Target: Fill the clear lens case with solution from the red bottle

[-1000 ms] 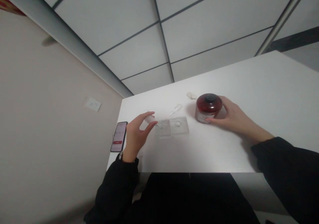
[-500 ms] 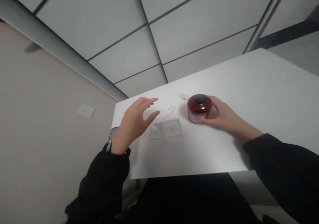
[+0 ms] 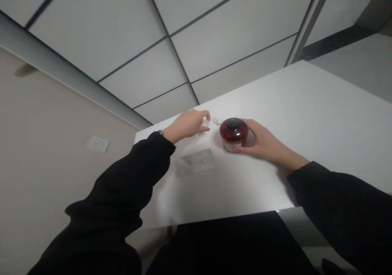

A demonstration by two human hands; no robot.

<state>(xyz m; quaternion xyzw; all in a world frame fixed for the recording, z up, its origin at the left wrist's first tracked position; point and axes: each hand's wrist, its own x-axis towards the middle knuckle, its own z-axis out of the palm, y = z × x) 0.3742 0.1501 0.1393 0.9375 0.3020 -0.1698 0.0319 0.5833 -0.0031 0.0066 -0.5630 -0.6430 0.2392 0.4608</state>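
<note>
And here I am with no words I can read anywhere: the pale label (image 3: 229, 145) low on the side of the dark red bottle (image 3: 234, 133) I'm holding shows faint print, but it's far too small and blurred for me to pick out a brand or a number! Over on the flat clear case (image 3: 203, 160), I can't tell whether the faint marks are lettering at all.
</note>
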